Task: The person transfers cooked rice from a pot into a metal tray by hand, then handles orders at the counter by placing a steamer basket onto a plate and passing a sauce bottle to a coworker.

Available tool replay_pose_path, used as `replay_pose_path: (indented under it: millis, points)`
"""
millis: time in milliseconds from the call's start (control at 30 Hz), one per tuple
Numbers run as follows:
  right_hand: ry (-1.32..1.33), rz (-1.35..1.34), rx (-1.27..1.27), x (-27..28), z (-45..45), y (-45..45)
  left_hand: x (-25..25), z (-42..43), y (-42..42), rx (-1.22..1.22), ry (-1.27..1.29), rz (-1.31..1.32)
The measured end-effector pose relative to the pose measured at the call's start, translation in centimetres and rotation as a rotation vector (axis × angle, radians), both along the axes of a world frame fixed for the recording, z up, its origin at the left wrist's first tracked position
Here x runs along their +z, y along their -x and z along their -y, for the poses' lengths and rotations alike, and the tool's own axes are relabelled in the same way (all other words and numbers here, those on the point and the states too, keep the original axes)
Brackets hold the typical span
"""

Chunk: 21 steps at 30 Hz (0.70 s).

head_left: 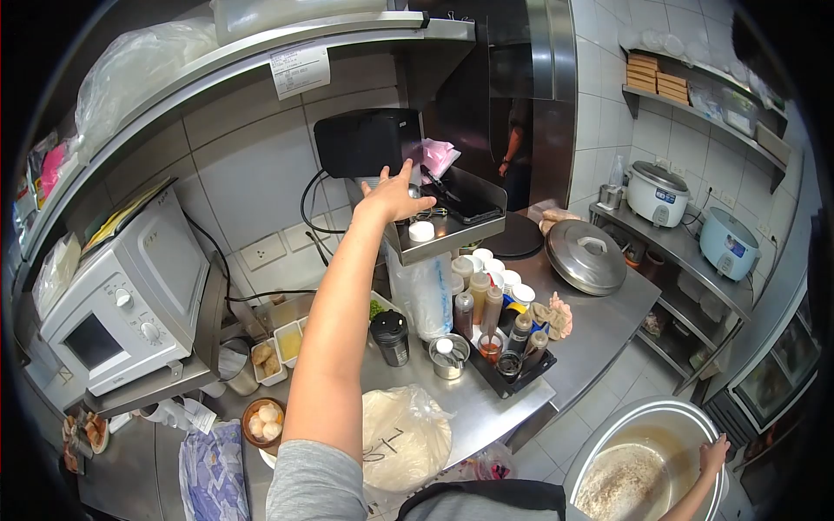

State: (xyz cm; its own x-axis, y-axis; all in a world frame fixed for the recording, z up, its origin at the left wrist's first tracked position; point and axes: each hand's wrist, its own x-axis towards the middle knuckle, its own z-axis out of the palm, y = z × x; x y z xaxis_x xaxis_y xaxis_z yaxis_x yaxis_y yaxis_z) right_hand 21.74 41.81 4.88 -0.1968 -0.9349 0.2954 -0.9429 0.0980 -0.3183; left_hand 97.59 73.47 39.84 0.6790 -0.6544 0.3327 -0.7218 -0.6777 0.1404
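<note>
My left hand point(395, 198) reaches up with its fingers spread and nothing in it. It is over the near edge of a small metal shelf point(452, 247), where a white round lid point(421, 232) and dark utensils lie. Just behind the fingers stands a black boxy device point(360, 143), with a pink plastic bag point(440, 156) beside it. Low on the right, my right hand point(714, 453) grips the rim of a large metal pot point(599, 434). Whitish grainy residue covers much of the pot's bottom.
A white microwave point(130, 295) stands at left. The counter bears a tied bag of pale contents point(404, 438), a black cup point(390, 339), a tray of sauce bottles point(512, 378) and a domed lid point(585, 258). Rice cookers point(658, 195) sit on the right shelf. A person's arm point(513, 143) shows at the back.
</note>
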Motion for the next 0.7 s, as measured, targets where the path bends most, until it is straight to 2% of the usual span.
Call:
replay_pose_path:
  millis: [167,267,367,400,500,567,633,700]
  points:
    - [-0.08,0.005,0.0,1.2,-0.3,-0.3,0.1,0.0,-0.1,0.006,-0.016,-0.018]
    - [-0.051,-0.013,0.005,0.0,0.8,0.6,-0.3,-0.5,0.1,-0.077,0.167,0.042]
    - [-0.029,0.074,0.03,-0.1,1.1,0.6,-1.1,-1.7,0.0,-0.357,0.723,0.171]
    - [-0.026,0.122,0.043,0.4,0.9,0.0,-1.9,-2.7,0.8,-0.391,0.829,0.31]
    - [-0.006,0.081,0.121,-0.5,2.2,0.3,-3.8,-8.8,6.5,-0.391,0.869,0.354]
    - [0.018,-0.128,0.159,-2.7,5.5,2.0,-6.1,-14.5,8.8,-0.369,0.8,0.311]
    - [-0.03,-0.301,0.192,2.9,1.1,-2.4,-7.7,-20.7,12.4,-0.345,0.877,0.319]
    - [-0.091,-0.253,0.158,2.1,2.9,-2.8,-11.4,-26.6,14.0,-0.198,1.024,0.214]
